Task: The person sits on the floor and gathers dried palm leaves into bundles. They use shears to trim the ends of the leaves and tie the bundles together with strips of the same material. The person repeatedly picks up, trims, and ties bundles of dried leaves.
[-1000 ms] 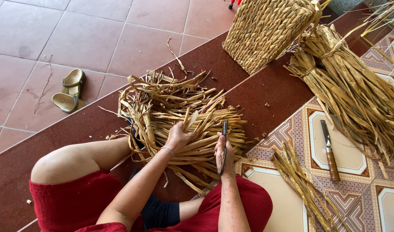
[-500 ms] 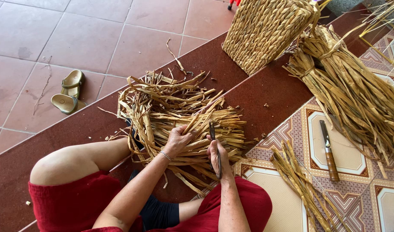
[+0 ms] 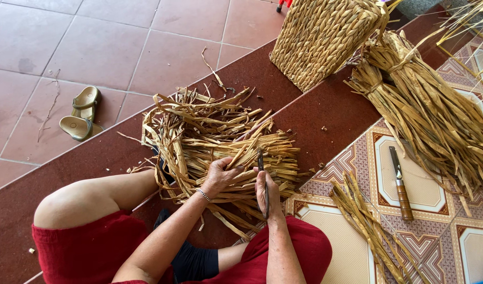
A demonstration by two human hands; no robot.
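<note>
A loose pile of dried straw-coloured reed strips [image 3: 220, 142] lies on the dark red floor band in front of my knees. My left hand [image 3: 220, 176] presses down on the near strips of the pile, fingers curled over them. My right hand [image 3: 268, 194] grips a thin dark tool [image 3: 262, 176], its tip pointing away from me and resting on the strips just right of my left hand.
A woven basket [image 3: 325, 37] stands at the back. A big tied reed bundle [image 3: 431, 115] lies to the right, a smaller bundle [image 3: 368, 226] near my right knee. A wooden-handled knife [image 3: 400, 184] rests on the patterned tiles. Two sandals [image 3: 81, 113] lie at the left.
My right hand has moved left and forward with the dark tool, from beside the pile onto the strips. My left hand stayed on the pile.
</note>
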